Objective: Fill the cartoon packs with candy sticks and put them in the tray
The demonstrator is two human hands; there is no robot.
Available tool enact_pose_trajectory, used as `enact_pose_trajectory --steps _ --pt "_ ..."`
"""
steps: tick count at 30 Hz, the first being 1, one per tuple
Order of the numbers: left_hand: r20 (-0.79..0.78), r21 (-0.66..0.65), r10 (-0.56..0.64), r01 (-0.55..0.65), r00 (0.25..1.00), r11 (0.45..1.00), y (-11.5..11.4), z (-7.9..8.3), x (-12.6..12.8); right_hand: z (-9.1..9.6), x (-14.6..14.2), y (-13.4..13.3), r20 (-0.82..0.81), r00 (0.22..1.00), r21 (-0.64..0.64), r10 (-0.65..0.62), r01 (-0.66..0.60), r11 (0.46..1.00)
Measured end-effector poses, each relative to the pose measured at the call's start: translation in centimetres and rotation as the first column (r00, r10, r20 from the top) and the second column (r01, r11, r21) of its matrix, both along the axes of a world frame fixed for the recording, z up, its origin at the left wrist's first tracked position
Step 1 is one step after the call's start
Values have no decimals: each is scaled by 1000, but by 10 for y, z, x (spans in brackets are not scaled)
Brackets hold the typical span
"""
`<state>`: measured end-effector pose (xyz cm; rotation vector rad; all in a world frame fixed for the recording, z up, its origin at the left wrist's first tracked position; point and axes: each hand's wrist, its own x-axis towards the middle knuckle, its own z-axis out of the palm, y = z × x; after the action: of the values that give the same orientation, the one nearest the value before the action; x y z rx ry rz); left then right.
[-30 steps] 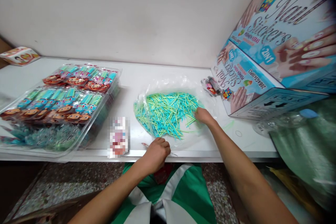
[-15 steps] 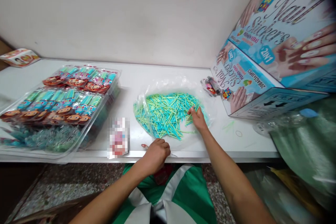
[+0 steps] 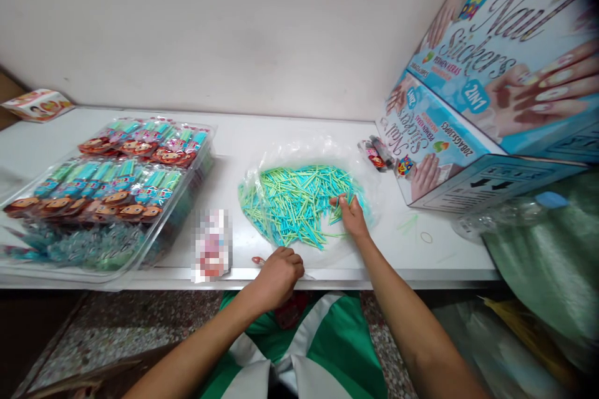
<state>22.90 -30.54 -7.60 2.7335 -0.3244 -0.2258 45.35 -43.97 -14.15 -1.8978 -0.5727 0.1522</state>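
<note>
A heap of thin blue and green sticks (image 3: 290, 199) lies on an opened clear plastic bag (image 3: 309, 149) in the middle of the white table (image 3: 281, 131). My right hand (image 3: 350, 215) rests on the heap's right side, its fingers pinched on a few sticks. My left hand (image 3: 279, 274) sits at the table's front edge, fingers curled shut on a small clear packet with a reddish end (image 3: 256, 259); what is inside is hidden.
A clear tray of packaged cartoon-head toys (image 3: 107, 187) fills the left side. A blurred small packet (image 3: 211, 244) lies near the front edge. Large "Nail Stickers" boxes (image 3: 491, 87) stand tilted at right, small wrapped items (image 3: 377, 154) beside them. A green bag (image 3: 552, 262) hangs at lower right.
My right hand has slid left across the heap from its right edge and pinched some sticks. My left hand has stayed at the table's front edge.
</note>
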Motion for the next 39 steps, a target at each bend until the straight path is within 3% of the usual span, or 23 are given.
enact_pose_trajectory --steps 13,16,18,20,21,24,25,26,28,30,31,33,35,37,39 --pt "-2 -41 6 -6 1000 999 0 1 -1 3 -11 -1 73 997 -72 30 -25 997" --pt "53 -129 48 -41 997 991 -1 2 -5 11 -13 -2 115 993 -118 12 2 993" --pt "150 -262 128 -85 980 961 -2 8 -8 18 -14 -4 149 989 -156 25 -2 988" --pt "213 -464 288 -162 934 871 -1 17 -9 27 -17 -5 178 981 -207 75 -37 978" --pt "193 -580 395 -220 898 785 0 23 -8 32 -19 -5 186 977 -229 107 -62 971" --pt "-58 -843 609 -366 791 395 6 40 5 48 -31 -3 296 916 -363 271 -155 919" --pt "-134 -881 609 -376 782 289 8 43 11 54 -37 -1 363 866 -430 344 -172 886" --pt "-180 -902 584 -369 792 223 9 46 18 59 -44 2 428 803 -498 416 -175 849" --pt "-204 -920 507 -341 837 192 9 45 29 67 -58 6 509 678 -603 530 -158 782" --pt "-226 -924 453 -337 862 181 7 40 34 69 -67 6 483 636 -666 602 -180 724" --pt "-250 -925 439 -346 863 155 6 36 34 68 -66 4 437 649 -694 622 -196 692" --pt "-331 -919 427 -391 841 58 6 29 29 64 -56 -4 307 751 -749 585 -189 636" --pt "-445 -884 401 -465 801 -52 8 24 22 58 -36 -16 189 884 -801 428 -113 588" --pt "-536 -839 365 -527 761 -133 12 21 17 51 -16 -23 147 920 -833 364 -84 547" --pt "-574 -817 339 -548 745 -178 13 20 15 44 -3 -22 128 921 -847 369 -91 523"
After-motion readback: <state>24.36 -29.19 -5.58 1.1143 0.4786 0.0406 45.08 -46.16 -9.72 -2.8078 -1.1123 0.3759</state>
